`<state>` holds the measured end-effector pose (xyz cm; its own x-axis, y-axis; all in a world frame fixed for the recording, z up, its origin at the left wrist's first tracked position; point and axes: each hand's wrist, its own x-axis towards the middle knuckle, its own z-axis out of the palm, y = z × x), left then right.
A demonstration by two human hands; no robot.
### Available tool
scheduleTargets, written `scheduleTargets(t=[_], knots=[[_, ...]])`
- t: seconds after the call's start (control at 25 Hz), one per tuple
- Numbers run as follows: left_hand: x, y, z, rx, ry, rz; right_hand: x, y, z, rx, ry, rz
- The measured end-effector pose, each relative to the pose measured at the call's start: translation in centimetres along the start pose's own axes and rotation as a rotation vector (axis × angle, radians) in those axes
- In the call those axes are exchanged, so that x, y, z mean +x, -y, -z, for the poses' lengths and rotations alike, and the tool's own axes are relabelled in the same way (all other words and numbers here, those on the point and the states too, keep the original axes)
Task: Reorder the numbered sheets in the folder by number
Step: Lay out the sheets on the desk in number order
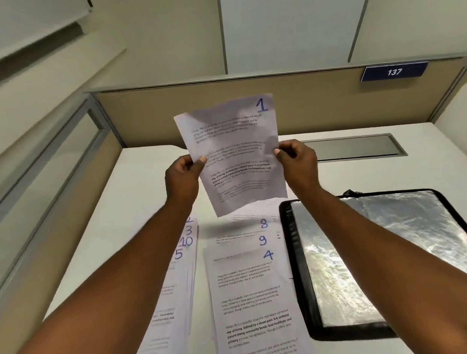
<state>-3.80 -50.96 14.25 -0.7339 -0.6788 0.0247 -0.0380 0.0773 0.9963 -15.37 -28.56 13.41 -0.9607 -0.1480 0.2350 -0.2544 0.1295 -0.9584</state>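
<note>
Both hands hold up the sheet numbered 1 (pixel 235 153) above the desk. My left hand (pixel 184 178) pinches its left edge and my right hand (pixel 296 162) pinches its right edge. Below it lie two fanned stacks of printed sheets. The left stack (pixel 186 245) shows 3, 10 and 5, partly hidden by my left arm. The middle stack (pixel 255 294) shows 8, 9 and 4, with sheet 4 on top. The open folder (pixel 377 257), black-edged with shiny clear sleeves, lies flat to the right of the stacks.
The white desk (pixel 148 190) is boxed in by beige partition walls at the back and left. A grey cable hatch (pixel 355 148) is set into the desk behind the folder. A blue sign reading 137 (pixel 394 72) hangs on the back partition.
</note>
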Motion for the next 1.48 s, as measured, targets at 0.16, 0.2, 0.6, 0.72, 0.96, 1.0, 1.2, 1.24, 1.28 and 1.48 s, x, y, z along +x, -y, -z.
scheduleTargets(t=[0.16,0.2,0.6,0.72,0.96,1.0,1.2,1.24,1.28,1.48], knots=[[0.6,1.5,2.9,0.032,-0.036,0.060,0.7,1.5,-3.3,0.152,0.007,-0.053],[1.1,2.1,3.8,0.030,-0.050,0.080,0.7,1.4,-4.2,0.156,0.001,-0.060],[12.8,9.6,17.3,0.073,-0.013,0.254,0.4,-1.8,-21.0,-0.045,-0.098,-0.199],[16.6,12.2,21.7,0.110,-0.011,0.279,0.4,-3.3,-27.0,-0.082,-0.073,-0.218],[22.1,16.1,26.2,0.152,-0.042,0.338,0.7,-6.2,-35.0,-0.200,0.001,-0.278],[22.9,16.4,26.5,0.173,-0.067,0.334,1.0,-6.7,-36.0,-0.226,0.027,-0.291],[26.3,17.5,26.2,0.261,-0.150,0.349,3.4,-8.9,-39.8,-0.395,0.206,-0.327],[26.9,17.8,26.0,0.275,-0.160,0.350,4.0,-9.3,-40.6,-0.439,0.244,-0.322],[27.5,18.0,25.8,0.292,-0.168,0.345,4.5,-9.6,-41.3,-0.473,0.280,-0.317],[29.8,19.5,24.7,0.423,-0.215,0.342,6.9,-12.5,-44.5,-0.556,0.404,-0.366]])
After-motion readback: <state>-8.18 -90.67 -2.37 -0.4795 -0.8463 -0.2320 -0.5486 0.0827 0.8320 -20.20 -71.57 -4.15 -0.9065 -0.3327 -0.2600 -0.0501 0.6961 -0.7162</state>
